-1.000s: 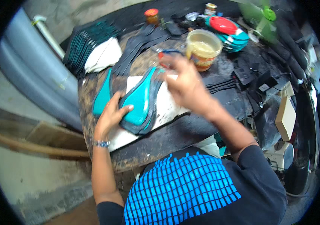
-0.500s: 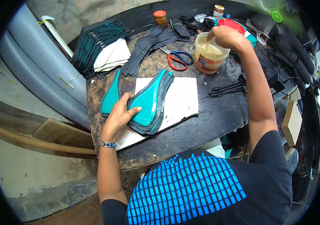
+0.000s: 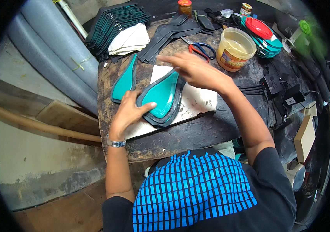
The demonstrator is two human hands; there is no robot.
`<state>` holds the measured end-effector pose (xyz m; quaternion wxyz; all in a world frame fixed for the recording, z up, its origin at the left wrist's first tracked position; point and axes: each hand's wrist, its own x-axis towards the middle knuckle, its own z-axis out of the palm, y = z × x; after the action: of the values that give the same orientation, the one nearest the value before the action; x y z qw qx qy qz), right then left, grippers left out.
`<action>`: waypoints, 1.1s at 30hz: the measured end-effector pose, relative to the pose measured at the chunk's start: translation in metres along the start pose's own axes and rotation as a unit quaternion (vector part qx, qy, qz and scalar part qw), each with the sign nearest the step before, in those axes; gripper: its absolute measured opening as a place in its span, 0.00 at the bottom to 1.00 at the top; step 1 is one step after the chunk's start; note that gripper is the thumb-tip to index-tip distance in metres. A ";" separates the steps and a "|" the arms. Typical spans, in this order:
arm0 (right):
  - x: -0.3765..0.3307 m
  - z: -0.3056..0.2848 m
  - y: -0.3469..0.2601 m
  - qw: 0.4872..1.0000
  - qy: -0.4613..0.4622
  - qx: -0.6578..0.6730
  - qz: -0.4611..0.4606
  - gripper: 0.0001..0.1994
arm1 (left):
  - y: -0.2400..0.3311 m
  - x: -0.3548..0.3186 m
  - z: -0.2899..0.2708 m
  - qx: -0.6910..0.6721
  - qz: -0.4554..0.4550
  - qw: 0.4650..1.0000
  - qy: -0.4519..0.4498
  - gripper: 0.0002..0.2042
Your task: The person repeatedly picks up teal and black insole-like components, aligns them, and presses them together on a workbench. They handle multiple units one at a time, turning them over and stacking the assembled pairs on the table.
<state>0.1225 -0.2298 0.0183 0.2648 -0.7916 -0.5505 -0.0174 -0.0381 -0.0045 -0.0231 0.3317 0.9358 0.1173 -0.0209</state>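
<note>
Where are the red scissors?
In the head view, the red-handled scissors lie at the table's far side, just beyond the right hand and left of the open plastic tub.

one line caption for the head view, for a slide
Left hand presses a teal insole on white paper; right hand hovers above it.

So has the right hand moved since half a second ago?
Yes. The right hand has come back from the open glue jar toward the person, and now hovers over the upper end of the teal sole piece on the white sheet.

Head-worn fisheye, looking steeply down, workbench (image 3: 196, 135) close, rim perhaps bent
</note>
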 end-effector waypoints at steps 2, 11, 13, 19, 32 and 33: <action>0.029 0.020 0.003 0.994 -0.102 0.039 -0.028 0.40 | 0.002 0.002 0.003 0.021 -0.013 0.999 -0.036 0.37; 0.074 0.037 0.002 0.874 -0.423 0.238 0.005 0.62 | 0.011 -0.004 0.005 -0.188 -0.027 0.981 -0.036 0.30; 0.068 0.032 0.001 0.879 -0.417 0.231 0.008 0.62 | 0.015 -0.005 0.005 -0.204 -0.032 0.978 -0.039 0.27; 0.026 -0.001 -0.005 0.936 -0.149 0.318 0.031 0.62 | 0.016 0.010 -0.030 -0.351 0.156 0.919 0.088 0.33; -0.031 0.022 -0.047 0.777 0.272 0.549 0.143 0.58 | 0.075 0.007 0.026 -0.587 0.093 0.804 0.028 0.38; -0.033 0.013 -0.041 0.829 0.285 0.469 0.111 0.48 | 0.075 0.005 0.018 -0.587 0.091 0.804 0.010 0.37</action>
<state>0.0700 -0.2420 0.0133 0.7494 -0.5879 -0.3007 0.0475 -0.0150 -0.0717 0.0085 0.8168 0.5690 0.0253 0.0919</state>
